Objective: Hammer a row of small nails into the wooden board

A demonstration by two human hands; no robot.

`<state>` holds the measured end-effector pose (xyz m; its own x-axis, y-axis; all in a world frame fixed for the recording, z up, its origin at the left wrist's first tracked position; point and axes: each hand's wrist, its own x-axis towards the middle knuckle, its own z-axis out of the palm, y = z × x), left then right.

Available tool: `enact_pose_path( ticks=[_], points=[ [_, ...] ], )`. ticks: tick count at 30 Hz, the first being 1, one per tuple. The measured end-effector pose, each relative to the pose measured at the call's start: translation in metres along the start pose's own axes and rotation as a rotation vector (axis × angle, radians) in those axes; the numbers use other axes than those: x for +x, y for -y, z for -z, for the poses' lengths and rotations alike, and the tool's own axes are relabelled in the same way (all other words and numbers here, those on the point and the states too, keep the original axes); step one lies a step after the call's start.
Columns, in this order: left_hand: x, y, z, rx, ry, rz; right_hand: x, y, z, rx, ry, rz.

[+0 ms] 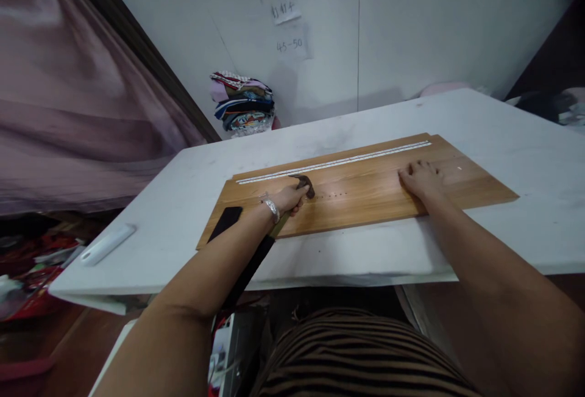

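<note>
My left hand (pixel 290 198) is closed around the neck of a claw hammer (pixel 309 189), close under its dark, rusty head. The hammer's handle runs back below my left forearm, and its head is over the wooden board (pixel 365 183). A short row of small nails or nail holes (pixel 336 194) lies in the board just right of the hammer head; which they are I cannot tell. My right hand (pixel 423 178) rests on the board's right part, fingers bent and somewhat apart, with nothing seen in it.
A white-covered table (pixel 173 202) carries the board. Along the board's far edge runs a pale strip (pixel 338 162). A black flat object (pixel 225 222) lies at its left end. A white elongated object (pixel 108 244) lies farther left. Folded cloths (pixel 244 104) are stacked by the wall.
</note>
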<state>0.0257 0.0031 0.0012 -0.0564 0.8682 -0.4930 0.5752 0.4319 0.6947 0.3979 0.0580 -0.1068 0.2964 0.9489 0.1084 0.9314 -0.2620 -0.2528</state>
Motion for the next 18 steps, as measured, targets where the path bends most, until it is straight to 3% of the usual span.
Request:
enact_pose_path(
  ticks=[18],
  points=[
    [-0.0009,-0.0014,0.0008,-0.017,-0.004,0.005,-0.0009,0.0004,0.0018,-0.003,0.018,-0.004]
  ],
)
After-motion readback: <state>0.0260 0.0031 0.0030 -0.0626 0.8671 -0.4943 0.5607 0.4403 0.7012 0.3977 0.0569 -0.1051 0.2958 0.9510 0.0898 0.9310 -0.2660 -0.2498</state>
